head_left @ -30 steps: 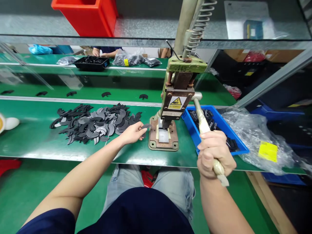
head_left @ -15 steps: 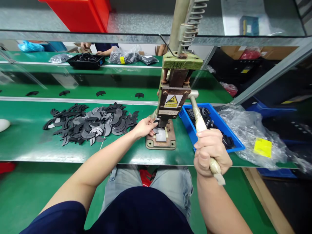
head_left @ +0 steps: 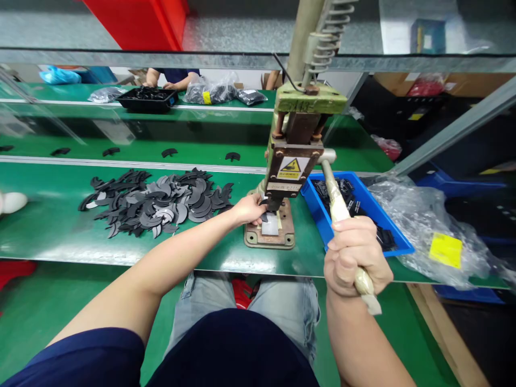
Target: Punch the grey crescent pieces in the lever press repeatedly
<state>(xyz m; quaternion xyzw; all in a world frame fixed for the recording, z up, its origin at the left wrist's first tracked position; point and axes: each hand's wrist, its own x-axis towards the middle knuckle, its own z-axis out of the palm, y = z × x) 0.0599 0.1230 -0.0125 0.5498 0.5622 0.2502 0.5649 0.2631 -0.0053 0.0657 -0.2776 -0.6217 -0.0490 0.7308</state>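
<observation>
My right hand is wrapped round the taped lever of a green hand press. My left hand pinches a black curved plastic piece under the press head, just above the base plate. A small metal plate lies on that base. The ram comes down close to my left fingertips; whether it touches the piece I cannot tell. Left of the press spreads a heap of black and grey curved pieces.
A blue bin of black parts stands right of the press, beside a clear plastic bag. Several black pieces lie spaced along the green strip behind. Another person's hands are near a black tray across the bench.
The view has shifted slightly, so most things sit a little further right. Both hands keep their grips, and the lever looks about the same. The other person's hands have moved closer to the tray.
</observation>
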